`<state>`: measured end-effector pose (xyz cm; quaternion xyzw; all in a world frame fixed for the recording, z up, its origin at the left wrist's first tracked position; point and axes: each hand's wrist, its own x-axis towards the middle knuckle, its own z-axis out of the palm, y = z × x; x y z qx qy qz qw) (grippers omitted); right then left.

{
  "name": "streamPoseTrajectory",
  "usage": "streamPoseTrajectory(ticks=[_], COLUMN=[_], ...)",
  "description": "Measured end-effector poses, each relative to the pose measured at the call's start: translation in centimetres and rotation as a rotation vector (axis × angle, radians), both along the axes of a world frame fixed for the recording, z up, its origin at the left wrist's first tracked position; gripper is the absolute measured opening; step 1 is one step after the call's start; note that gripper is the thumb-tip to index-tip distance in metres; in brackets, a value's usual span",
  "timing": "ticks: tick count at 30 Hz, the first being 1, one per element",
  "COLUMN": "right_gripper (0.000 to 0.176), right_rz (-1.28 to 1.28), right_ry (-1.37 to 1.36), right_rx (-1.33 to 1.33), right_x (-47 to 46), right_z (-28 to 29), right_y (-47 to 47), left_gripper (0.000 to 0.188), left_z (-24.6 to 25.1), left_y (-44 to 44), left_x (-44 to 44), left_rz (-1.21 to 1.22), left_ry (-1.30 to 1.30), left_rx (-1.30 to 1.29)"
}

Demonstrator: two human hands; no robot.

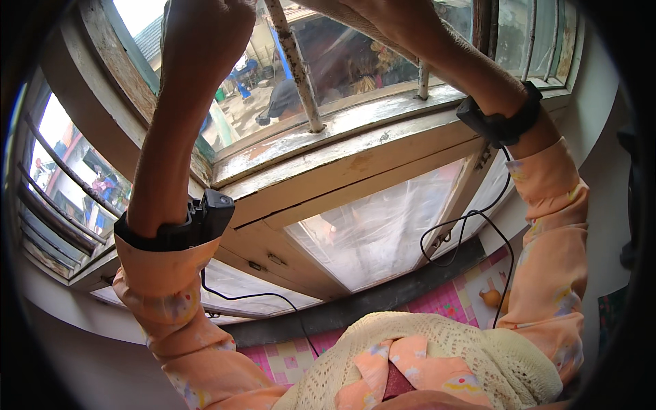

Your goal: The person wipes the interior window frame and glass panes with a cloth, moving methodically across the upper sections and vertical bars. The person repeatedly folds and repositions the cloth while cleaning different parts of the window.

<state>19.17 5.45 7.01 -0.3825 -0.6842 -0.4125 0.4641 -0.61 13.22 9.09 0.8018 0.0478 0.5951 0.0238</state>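
Note:
Both arms reach up to a barred wooden window. My left hand [210,25] is at the top edge, its fingers cut off by the picture's rim; whether it holds anything is hidden. My right hand [382,15] is bent over beside the bars at the top, its fingertips also out of view. A pale, rough-textured strip, perhaps cloth, shows beneath it. Between the hands stands a rusty, white-painted metal window bar [294,61], set in the worn wooden sill [359,120]. A shorter bar [423,82] stands below my right forearm. Each wrist wears a black strapped device.
Below the sill are wooden-framed lower panes [379,220] with metal latches. Black cables [464,218] hang from both wrist devices. A pink patterned covering [441,302] lies below. A side window with curved bars [72,174] is at left. Beyond the glass, a dark cap [288,97] shows on a person.

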Motion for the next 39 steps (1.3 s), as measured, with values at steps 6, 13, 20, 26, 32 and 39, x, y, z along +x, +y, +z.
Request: streamPoseTrajectory(ticks=[6,13,20,26,32,39], right_gripper=[0.025,0.023,0.025,0.027,0.062,0.050], right_rz=[-0.388,-0.267,-0.357,-0.266,-0.586,-0.642], right_ry=[-0.130,0.057,-0.135,-0.318,-0.366,-0.092], right_rx=[-0.126,-0.184,-0.146,0.029,-0.099,-0.335], right_x=[0.2,-1.1,-2.8,-1.0,2.7,7.0], right_z=[-0.4,-0.2,0.0,-1.9,-6.0,-9.3], right_y=[1.1,1.4,0.6,-3.2,-10.0,-11.9], left_gripper=[0.013,0.031,0.022,0.011,0.010,0.012], left_z=[-0.2,-0.8,-1.6,-1.8,-3.5,-6.5], left_y=[-0.1,3.0,3.1,1.9,0.7,0.0], left_x=[-0.2,-1.3,-0.7,-2.1,-3.2,-5.3], left_rz=[-0.121,0.042,0.200,0.542,0.781,0.887], left_ry=[0.132,0.288,0.263,0.318,0.492,0.844], left_rx=[-0.220,-0.072,0.108,0.259,0.426,0.317])
